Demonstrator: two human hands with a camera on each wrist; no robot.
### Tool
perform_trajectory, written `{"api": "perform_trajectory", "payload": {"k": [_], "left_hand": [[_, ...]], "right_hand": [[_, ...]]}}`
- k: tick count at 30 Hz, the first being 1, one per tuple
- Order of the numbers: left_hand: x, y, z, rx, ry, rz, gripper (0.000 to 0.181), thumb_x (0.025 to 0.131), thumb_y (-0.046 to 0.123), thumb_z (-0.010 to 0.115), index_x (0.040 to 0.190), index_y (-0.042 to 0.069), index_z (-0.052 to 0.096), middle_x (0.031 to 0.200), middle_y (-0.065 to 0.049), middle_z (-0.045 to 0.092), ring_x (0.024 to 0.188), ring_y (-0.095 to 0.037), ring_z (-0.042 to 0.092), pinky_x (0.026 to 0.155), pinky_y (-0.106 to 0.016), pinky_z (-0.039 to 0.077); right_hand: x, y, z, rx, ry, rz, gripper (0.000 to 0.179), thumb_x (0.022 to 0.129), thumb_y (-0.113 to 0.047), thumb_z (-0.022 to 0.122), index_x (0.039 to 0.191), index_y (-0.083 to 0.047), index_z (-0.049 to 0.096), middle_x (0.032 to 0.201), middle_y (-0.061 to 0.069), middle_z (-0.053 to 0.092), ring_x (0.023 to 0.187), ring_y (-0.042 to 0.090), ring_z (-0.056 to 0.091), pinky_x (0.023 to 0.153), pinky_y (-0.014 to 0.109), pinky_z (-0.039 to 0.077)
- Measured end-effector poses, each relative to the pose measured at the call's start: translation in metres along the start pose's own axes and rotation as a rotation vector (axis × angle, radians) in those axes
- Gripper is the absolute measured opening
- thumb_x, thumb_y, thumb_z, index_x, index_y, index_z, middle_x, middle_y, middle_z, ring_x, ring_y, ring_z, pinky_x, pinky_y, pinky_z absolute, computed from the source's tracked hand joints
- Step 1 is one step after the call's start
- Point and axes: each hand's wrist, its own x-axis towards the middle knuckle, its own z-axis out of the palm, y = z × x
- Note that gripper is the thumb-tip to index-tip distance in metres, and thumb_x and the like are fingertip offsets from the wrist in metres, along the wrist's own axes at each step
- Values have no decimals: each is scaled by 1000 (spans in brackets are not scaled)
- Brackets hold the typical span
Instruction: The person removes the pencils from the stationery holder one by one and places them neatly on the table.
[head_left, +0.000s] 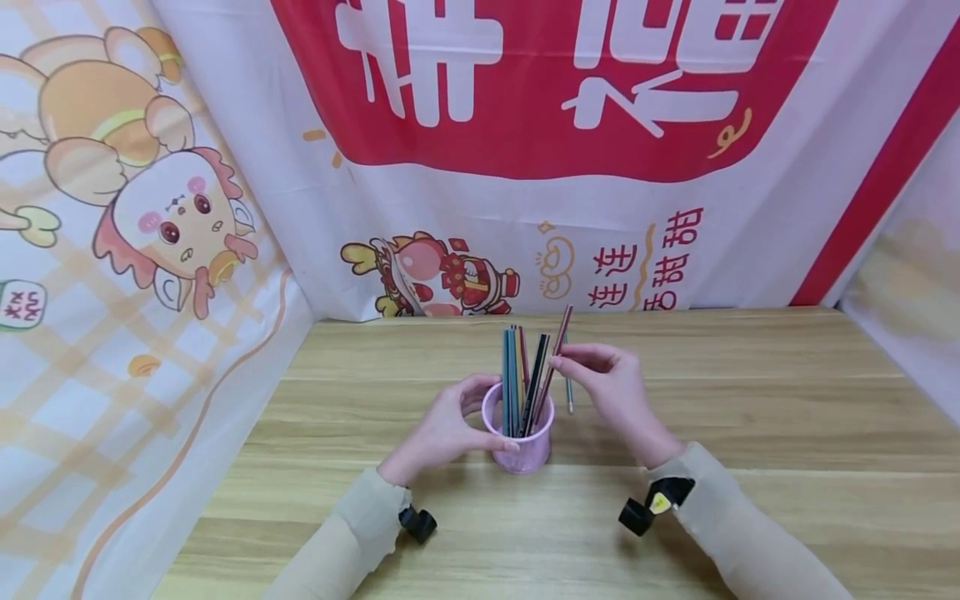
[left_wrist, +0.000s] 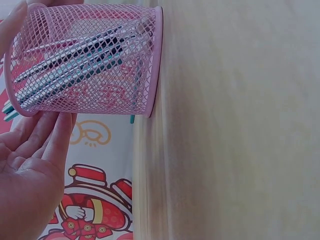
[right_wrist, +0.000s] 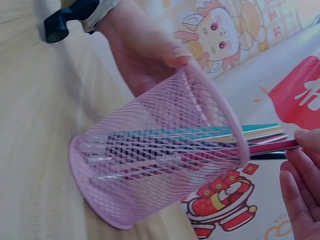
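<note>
A pink mesh pen holder [head_left: 525,457] stands upright on the table with several pencils [head_left: 512,367] in teal, black, yellow and red leaning inside. My left hand [head_left: 442,429] holds it near the rim, thumb on the near side and fingers around the far side. Between thumb and fingertips, my right hand [head_left: 611,392] pinches a dark red pencil [head_left: 564,327]. That pencil tilts to the right, and its lower end is inside the holder, as the right wrist view also shows through the mesh [right_wrist: 150,115].
A teal pencil [head_left: 569,393] with an eraser end lies on the wooden table [head_left: 750,400] just behind the holder, near my right fingers. Printed cloth [head_left: 465,192] hangs along the table's back edge and at the left side. Small black cameras [head_left: 417,525] are strapped to both wrists.
</note>
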Motion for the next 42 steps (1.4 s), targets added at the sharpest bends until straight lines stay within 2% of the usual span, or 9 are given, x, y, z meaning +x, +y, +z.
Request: {"api": "perform_trajectory", "payload": {"k": [3, 11, 17, 23, 26, 30, 33, 36, 42], "left_hand": [[-1, -1, 0, 0, -1, -3, 82, 67, 23, 98, 138, 19, 58, 137, 4, 60, 125, -16, 58, 110, -37, 44], [-2, 0, 1, -4, 6, 5, 85, 66, 21, 98, 140, 17, 57, 138, 2, 60, 126, -16, 57, 111, -37, 42], [-3, 1, 1, 19, 7, 4, 86, 65, 25, 98, 140, 19, 56, 138, 5, 60, 125, -14, 57, 110, -35, 43], [-3, 1, 1, 1, 3, 1, 85, 67, 23, 97, 141, 17, 55, 140, 3, 58, 128, -17, 56, 112, -39, 42], [-3, 1, 1, -6, 0, -1, 85, 68, 22, 97, 142, 17, 55, 141, 3, 58, 129, -18, 56, 112, -41, 41], [-3, 0, 1, -11, -3, -1, 85, 68, 21, 97, 142, 17, 55, 141, 3, 58, 129, -17, 56, 112, -39, 41], [-2, 0, 1, -13, -5, 0, 85, 68, 22, 97, 142, 17, 55, 140, 3, 59, 129, -17, 56, 112, -36, 41], [-1, 0, 1, -10, -6, 3, 86, 68, 22, 97, 142, 17, 55, 140, 3, 59, 129, -16, 56, 112, -34, 41], [0, 0, 1, -9, -9, 3, 86, 68, 23, 97, 142, 17, 54, 140, 3, 59, 129, -16, 56, 112, -34, 40]], "right_hand": [[2, -6, -5, 17, 21, -18, 37, 85, -30, 85, 111, -4, 76, 103, 5, 76, 93, 19, 71, 86, 27, 58], [9, -26, -20, 117, 115, -125, 30, 86, -20, 85, 108, -2, 76, 97, 5, 77, 87, 18, 73, 85, 28, 59], [12, -38, -31, 193, 177, -156, 27, 85, -17, 85, 106, -2, 77, 96, 5, 77, 80, 17, 74, 86, 27, 59], [22, -39, -39, 264, 181, -137, 32, 86, -15, 84, 110, 4, 73, 94, 8, 77, 77, 20, 74, 86, 28, 59], [30, -35, -43, 242, 189, -108, 38, 86, -18, 84, 113, 5, 72, 96, 8, 76, 79, 20, 74, 84, 29, 60], [44, -27, -48, 93, 199, -52, 47, 86, -32, 84, 118, 0, 72, 101, 4, 76, 84, 18, 74, 87, 25, 58], [56, -20, -51, 8, 184, -8, 49, 87, -37, 82, 121, -3, 72, 105, 4, 75, 88, 18, 74, 89, 27, 58], [67, -13, -53, -22, 157, 29, 46, 89, -34, 82, 122, -3, 72, 108, 8, 74, 90, 19, 73, 87, 30, 59], [81, 4, -51, -117, 64, 133, 39, 91, -25, 80, 122, -3, 71, 112, 14, 72, 87, 21, 73, 79, 28, 61]]}}
